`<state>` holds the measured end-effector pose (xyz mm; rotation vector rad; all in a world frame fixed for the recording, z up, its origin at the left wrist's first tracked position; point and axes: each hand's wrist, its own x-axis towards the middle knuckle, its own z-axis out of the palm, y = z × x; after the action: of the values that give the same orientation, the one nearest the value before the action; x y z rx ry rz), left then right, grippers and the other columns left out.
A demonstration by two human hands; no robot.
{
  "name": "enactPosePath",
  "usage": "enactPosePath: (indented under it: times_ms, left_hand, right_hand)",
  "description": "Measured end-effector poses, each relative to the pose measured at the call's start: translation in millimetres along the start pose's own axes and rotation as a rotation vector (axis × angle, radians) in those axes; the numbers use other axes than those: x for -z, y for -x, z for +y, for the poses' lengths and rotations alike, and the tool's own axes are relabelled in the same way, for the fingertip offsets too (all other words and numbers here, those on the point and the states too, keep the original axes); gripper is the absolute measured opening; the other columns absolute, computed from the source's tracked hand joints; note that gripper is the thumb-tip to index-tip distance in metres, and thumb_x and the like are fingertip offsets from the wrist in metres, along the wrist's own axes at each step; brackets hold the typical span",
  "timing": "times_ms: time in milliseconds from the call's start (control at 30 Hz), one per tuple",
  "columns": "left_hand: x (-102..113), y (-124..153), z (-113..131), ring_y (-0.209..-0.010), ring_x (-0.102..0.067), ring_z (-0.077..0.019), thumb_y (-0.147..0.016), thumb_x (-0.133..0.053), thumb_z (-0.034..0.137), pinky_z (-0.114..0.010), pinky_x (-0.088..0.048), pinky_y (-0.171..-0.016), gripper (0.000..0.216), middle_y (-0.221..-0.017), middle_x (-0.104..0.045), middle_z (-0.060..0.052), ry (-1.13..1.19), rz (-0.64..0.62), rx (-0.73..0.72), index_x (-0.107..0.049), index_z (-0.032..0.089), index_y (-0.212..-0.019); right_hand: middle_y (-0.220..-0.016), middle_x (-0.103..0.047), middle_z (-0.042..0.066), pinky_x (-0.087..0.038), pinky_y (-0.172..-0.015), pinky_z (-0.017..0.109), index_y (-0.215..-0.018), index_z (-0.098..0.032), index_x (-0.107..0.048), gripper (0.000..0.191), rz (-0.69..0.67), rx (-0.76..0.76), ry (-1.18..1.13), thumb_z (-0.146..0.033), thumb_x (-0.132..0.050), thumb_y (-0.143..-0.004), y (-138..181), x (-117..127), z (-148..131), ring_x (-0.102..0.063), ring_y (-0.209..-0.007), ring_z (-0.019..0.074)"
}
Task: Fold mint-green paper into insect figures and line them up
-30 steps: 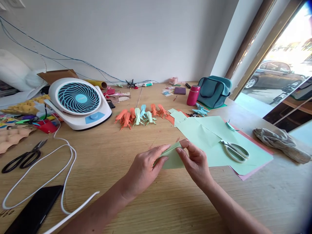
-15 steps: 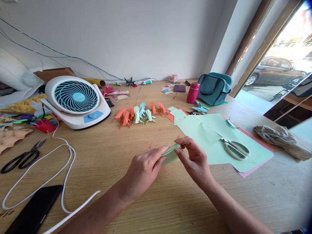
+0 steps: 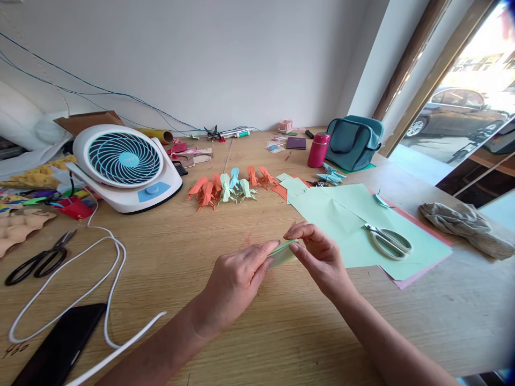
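A folded piece of pale green paper point(image 3: 282, 253) is held above the table between my two hands. My left hand point(image 3: 243, 273) pinches its left end between thumb and fingers. At the other end, my right hand point(image 3: 316, 254) has thumb and index finger on the paper's upper edge. Beyond my hands stands a group of folded paper figures point(image 3: 226, 188) in orange, green and blue. Large green paper sheets point(image 3: 333, 214) lie to the right, and white-handled scissors point(image 3: 388, 241) rest on top of them.
At left are a white fan point(image 3: 129, 166), black-handled scissors point(image 3: 42, 260), a white cable point(image 3: 116, 289) and a black phone point(image 3: 60, 343). Toward the back right stand a pink bottle point(image 3: 318, 150) and a teal bag point(image 3: 354, 142). A crumpled grey cloth point(image 3: 466, 228) lies far right.
My right fingers have shifted slightly along the paper's top edge, and the paper is tilted a little flatter. My left hand keeps its hold. The view has moved slightly.
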<state>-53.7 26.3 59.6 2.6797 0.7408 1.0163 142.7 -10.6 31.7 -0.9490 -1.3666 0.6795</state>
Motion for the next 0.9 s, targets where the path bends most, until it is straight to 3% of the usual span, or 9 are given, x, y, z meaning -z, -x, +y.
enactPosePath:
  times_ms: [600, 900]
  left_hand:
    - [1.3, 0.9, 1.2, -0.079, -0.073, -0.0142, -0.093, -0.053, 0.010, -0.022, -0.055, -0.069, 0.031, -0.100, -0.076, -0.002, -0.035, -0.013, 0.002, -0.060, 0.021, -0.121]
    - [7.2, -0.9, 0.3, -0.083, -0.073, -0.0148, -0.093, -0.059, 0.019, -0.023, -0.054, -0.072, 0.027, -0.100, -0.076, -0.001, -0.036, -0.024, 0.043, -0.062, 0.022, -0.120]
  right_hand:
    - [-0.088, -0.062, 0.003, -0.047, -0.080, 0.036, -0.091, -0.026, -0.066, 0.006, 0.001, -0.028, -0.100, -0.031, -0.065, -0.092, -1.2, -1.3, -0.8, -0.057, -0.087, 0.0205]
    - [-0.088, -0.062, 0.003, -0.048, -0.079, 0.035, -0.086, -0.025, -0.067, 0.007, 0.050, -0.079, -0.179, -0.031, -0.068, -0.090, -1.7, 1.6, 3.8, -0.058, -0.088, 0.0204]
